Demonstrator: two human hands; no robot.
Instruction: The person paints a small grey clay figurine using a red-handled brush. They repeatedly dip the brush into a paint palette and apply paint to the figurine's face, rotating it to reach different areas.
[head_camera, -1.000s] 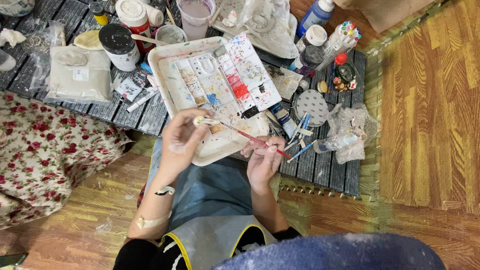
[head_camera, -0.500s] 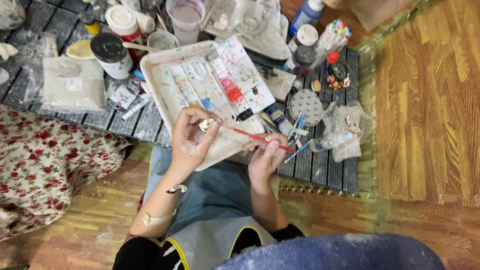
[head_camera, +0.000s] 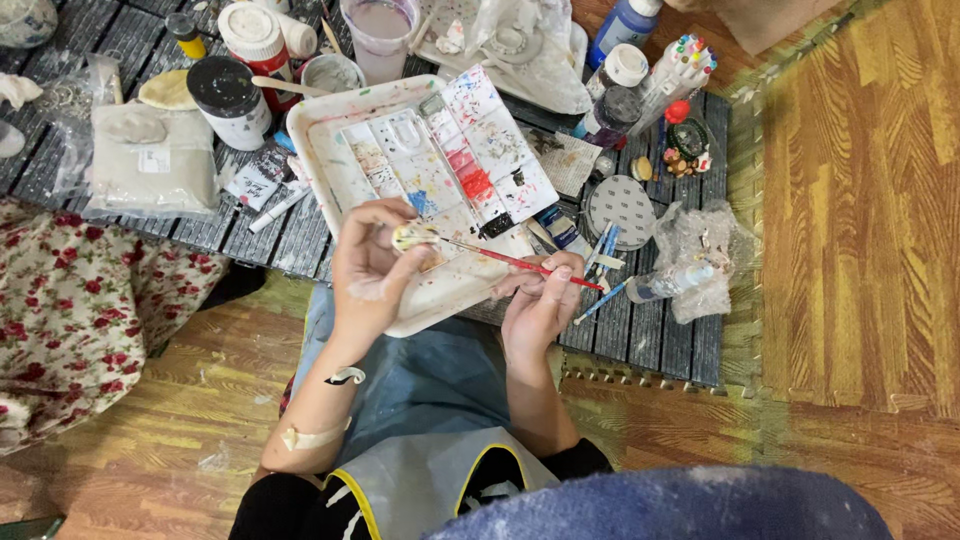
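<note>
My left hand (head_camera: 372, 268) pinches a small pale round piece (head_camera: 410, 237) between thumb and fingers, over the near edge of a white tray (head_camera: 318, 128). My right hand (head_camera: 540, 300) grips a thin red-handled paintbrush (head_camera: 510, 262), and its tip touches the small piece. On the tray lies a paint-stained palette (head_camera: 450, 165) with red and blue smears. Both hands hover above my lap, which a grey apron with yellow trim covers.
A dark slatted low table (head_camera: 640, 330) carries paint jars (head_camera: 232, 100), a cup of cloudy water (head_camera: 380, 35), a blue bottle (head_camera: 625, 25), markers (head_camera: 675, 65), a bag of clay (head_camera: 150, 160) and crumpled plastic (head_camera: 700, 255). A floral cushion (head_camera: 80, 300) lies left; wooden flooring lies right.
The view has shifted a little. Both hands stay together over the tray's near edge, brush tip still on the small piece, with only slight repositioning.
</note>
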